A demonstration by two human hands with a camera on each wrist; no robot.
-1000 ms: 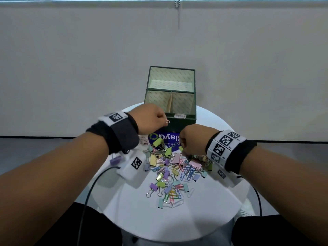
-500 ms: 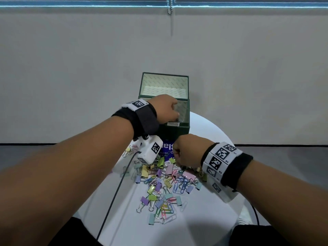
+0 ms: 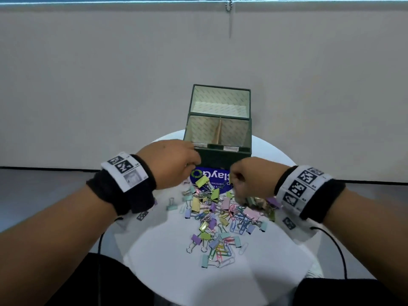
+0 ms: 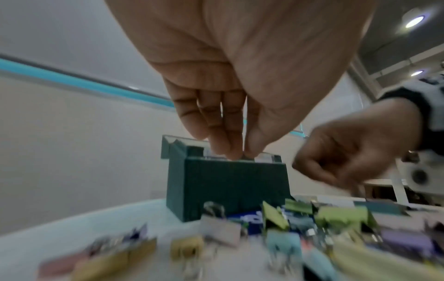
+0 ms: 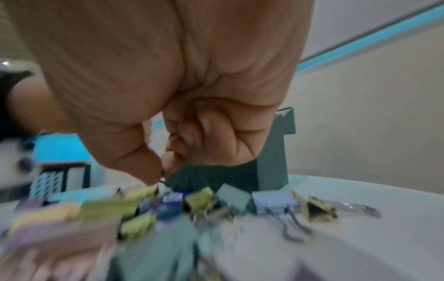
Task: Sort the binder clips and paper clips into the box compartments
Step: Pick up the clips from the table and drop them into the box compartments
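A dark green box [image 3: 220, 160] stands at the back of the round white table [image 3: 176, 272], with one back compartment and two front ones. Pastel binder clips and paper clips lie mixed in a pile [image 3: 220, 217] before it. My left hand [image 3: 195, 165] hovers at the box's front left corner; in the left wrist view the left hand [image 4: 240, 155] has straight fingers and holds nothing. My right hand [image 3: 234, 180] is curled over the pile's back edge. In the right wrist view the right hand [image 5: 163, 171] pinches a clip's thin wire between thumb and forefinger; its kind is unclear.
A blue round sticker [image 3: 212, 175] lies on the table under the pile's far edge. Black cables hang off the table at the left [image 3: 100, 241] and right [image 3: 340, 250]. A plain wall rises behind the box.
My left hand carried a paper clip up over the box's front left compartment, then came back down in front of the box without it. The right hand stayed at the pile.
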